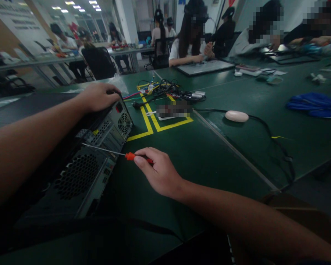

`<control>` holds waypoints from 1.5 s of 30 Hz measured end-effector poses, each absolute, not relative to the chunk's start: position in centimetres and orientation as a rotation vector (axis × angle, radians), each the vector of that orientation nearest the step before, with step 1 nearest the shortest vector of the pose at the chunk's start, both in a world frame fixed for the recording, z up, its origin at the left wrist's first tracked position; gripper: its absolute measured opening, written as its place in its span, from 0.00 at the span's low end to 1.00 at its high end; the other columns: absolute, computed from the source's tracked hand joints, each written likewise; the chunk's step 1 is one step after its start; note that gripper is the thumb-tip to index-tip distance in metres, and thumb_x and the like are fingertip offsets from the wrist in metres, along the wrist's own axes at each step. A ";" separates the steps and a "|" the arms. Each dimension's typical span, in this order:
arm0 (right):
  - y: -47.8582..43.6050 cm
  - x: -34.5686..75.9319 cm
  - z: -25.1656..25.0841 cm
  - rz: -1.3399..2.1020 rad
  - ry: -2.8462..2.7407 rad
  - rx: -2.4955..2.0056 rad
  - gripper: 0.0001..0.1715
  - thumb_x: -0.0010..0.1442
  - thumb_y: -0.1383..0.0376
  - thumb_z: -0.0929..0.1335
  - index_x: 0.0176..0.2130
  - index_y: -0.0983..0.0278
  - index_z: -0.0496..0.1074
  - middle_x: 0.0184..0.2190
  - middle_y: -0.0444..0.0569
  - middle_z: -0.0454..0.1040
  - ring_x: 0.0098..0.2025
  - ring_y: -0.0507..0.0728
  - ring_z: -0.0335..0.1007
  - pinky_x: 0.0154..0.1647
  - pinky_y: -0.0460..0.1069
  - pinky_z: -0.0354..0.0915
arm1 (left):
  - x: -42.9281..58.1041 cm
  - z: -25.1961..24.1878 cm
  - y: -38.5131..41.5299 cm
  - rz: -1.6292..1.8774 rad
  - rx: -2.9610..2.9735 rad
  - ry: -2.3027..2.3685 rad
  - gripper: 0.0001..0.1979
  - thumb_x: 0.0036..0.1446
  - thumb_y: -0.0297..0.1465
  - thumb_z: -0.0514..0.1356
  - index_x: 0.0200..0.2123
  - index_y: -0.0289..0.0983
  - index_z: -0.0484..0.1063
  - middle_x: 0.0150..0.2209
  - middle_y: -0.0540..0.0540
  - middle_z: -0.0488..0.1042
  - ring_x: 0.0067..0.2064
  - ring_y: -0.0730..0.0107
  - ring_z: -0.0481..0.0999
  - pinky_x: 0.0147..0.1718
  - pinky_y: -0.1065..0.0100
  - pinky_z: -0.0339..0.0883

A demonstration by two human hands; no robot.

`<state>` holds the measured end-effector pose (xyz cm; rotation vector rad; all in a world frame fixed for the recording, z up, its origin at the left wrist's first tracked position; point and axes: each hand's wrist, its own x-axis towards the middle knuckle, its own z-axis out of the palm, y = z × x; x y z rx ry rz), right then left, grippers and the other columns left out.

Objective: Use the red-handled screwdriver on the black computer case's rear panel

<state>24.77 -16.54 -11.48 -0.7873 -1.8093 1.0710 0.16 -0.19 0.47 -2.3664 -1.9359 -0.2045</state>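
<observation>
While my left hand (pixel 99 96) grips the top edge of the desktop PC case (pixel 99 180) lying on the green table (pixel 209 154), my right hand (pixel 158 173) pinches a red-handled screwdriver (pixel 129 156), tip at the case's rear panel, just above the honeycomb vent (pixel 77 176).

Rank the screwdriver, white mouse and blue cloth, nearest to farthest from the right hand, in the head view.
1. Screwdriver: held in the right hand, tip pointing left at the computer case.
2. White mouse: beyond the hand, to its right.
3. Blue cloth: far right, farther back.
</observation>
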 end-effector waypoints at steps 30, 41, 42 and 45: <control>-16.6 25.0 -11.2 1.173 -1.805 -0.812 0.09 0.66 0.63 0.71 0.45 0.60 0.69 0.38 0.44 0.75 0.37 0.55 0.70 0.43 0.52 0.66 | 0.6 0.5 -0.3 -0.205 -2.311 -1.991 0.35 0.60 0.45 0.48 0.59 0.30 0.78 0.56 0.32 0.79 0.57 0.44 0.77 0.59 0.50 0.68; -16.7 25.1 -11.0 1.203 -1.809 -0.810 0.09 0.67 0.62 0.71 0.45 0.60 0.69 0.36 0.42 0.73 0.34 0.54 0.68 0.40 0.51 0.65 | 0.3 0.4 -0.2 -0.235 -2.315 -1.995 0.33 0.60 0.45 0.50 0.58 0.32 0.79 0.56 0.35 0.80 0.57 0.47 0.76 0.59 0.53 0.67; -16.7 25.2 -11.0 1.203 -1.809 -0.811 0.09 0.67 0.62 0.71 0.45 0.60 0.69 0.36 0.42 0.73 0.35 0.54 0.69 0.40 0.50 0.65 | 0.3 0.4 -0.2 -0.234 -2.319 -1.996 0.33 0.60 0.45 0.50 0.58 0.33 0.79 0.57 0.35 0.80 0.57 0.47 0.76 0.59 0.53 0.67; -16.7 25.2 -11.0 1.208 -1.816 -0.816 0.09 0.67 0.61 0.71 0.45 0.60 0.69 0.36 0.42 0.73 0.34 0.54 0.69 0.38 0.50 0.64 | 0.3 0.5 -0.2 -0.215 -2.334 -1.990 0.33 0.61 0.45 0.50 0.58 0.33 0.78 0.57 0.35 0.80 0.57 0.48 0.76 0.59 0.54 0.68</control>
